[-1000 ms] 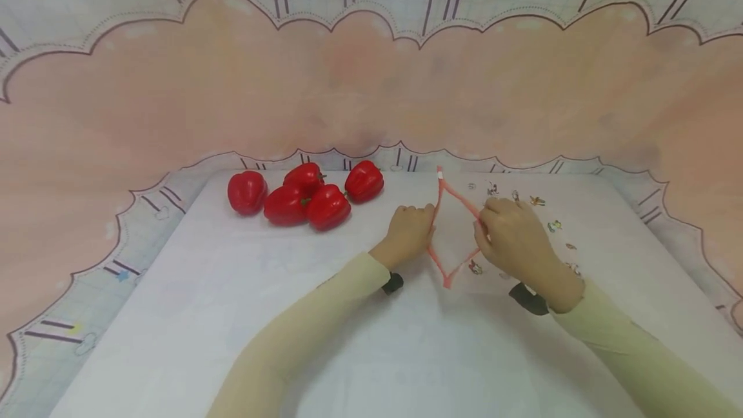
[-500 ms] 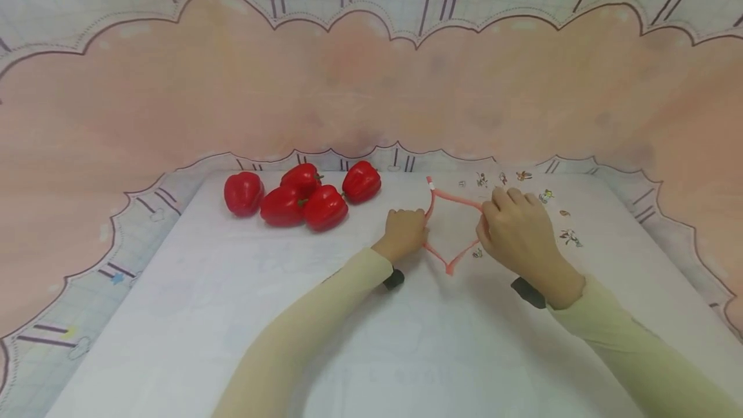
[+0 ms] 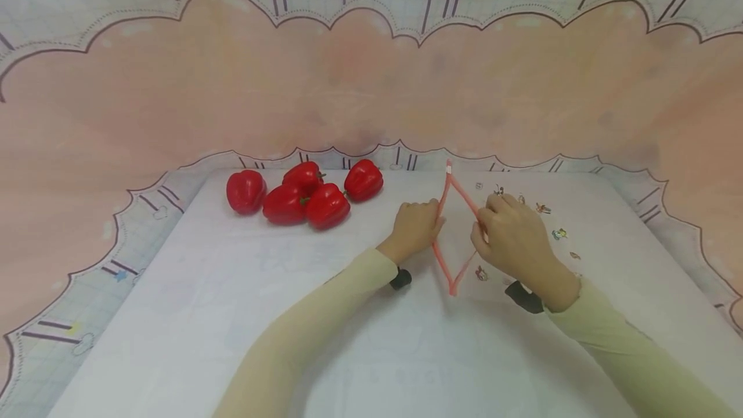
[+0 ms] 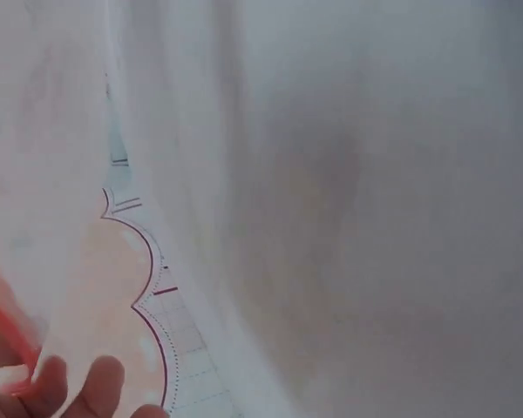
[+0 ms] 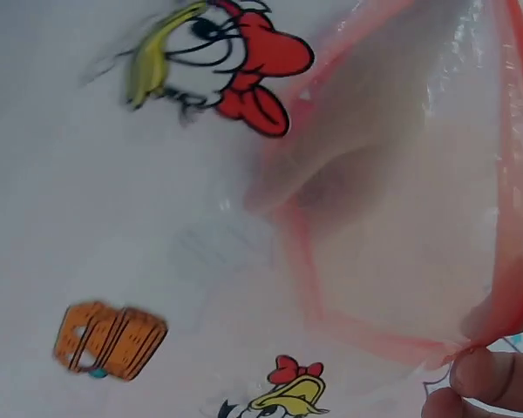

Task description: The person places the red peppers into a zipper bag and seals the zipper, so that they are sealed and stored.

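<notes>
A translucent bag (image 3: 463, 193) with a pink-red rim and cartoon prints stands between both hands, its mouth parted in a tall diamond. My left hand (image 3: 415, 228) pinches the left side of the rim. On the opposite side, my right hand (image 3: 516, 237) grips the rim with thumb and curled fingers. The right wrist view shows the clear wall of the bag (image 5: 200, 235) and fingertips (image 5: 479, 376) at its red edge. In the left wrist view, a few fingers (image 4: 103, 383) appear at the lower left, beside a strip of red rim (image 4: 9, 322).
Several red bell peppers (image 3: 327, 206) lie grouped toward the back left of the white table (image 3: 371, 353), left of the bag. Behind the table hangs a peach-coloured patterned cloth (image 3: 371, 95). A dark wrist device (image 3: 525, 297) sits under the right wrist.
The bag's mouth went from a diamond to a wider, lower shape, and is now narrow and tall again. My hands spread apart, then came closer together. The peppers have stayed put.
</notes>
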The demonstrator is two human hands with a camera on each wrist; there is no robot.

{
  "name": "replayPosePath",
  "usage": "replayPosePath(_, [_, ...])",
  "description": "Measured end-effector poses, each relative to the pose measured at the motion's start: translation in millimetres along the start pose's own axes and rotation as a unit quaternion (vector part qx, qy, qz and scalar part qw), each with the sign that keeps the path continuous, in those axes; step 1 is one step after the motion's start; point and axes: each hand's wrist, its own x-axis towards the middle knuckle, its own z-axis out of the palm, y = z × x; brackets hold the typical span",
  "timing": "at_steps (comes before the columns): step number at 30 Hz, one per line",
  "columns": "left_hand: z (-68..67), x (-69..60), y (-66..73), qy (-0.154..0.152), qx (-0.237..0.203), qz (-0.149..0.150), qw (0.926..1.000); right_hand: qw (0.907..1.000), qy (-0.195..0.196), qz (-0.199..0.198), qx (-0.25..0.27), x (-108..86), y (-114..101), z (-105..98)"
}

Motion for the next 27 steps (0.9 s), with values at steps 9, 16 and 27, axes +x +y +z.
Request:
replayPosePath(9, [-12.2,-7.1,9.0,0.174,0.079,0.062,0.9796,0.9995,-0.026,0.012,-0.011,-5.6,-7.1,2.8])
replayPosePath(16, [-22.4,-2.2,12.4,0.099,0.019,0.098,0.9900,0.9993,-0.033,-0.007,-0.017,-9.7,-14.5,8.6])
replayPosePath(27, [-19.8,14.3,2.3,0.035,-0.143,0.058,0.9875,0.9983,-0.058,0.004,-0.006,-18.6,-17.1,2.6])
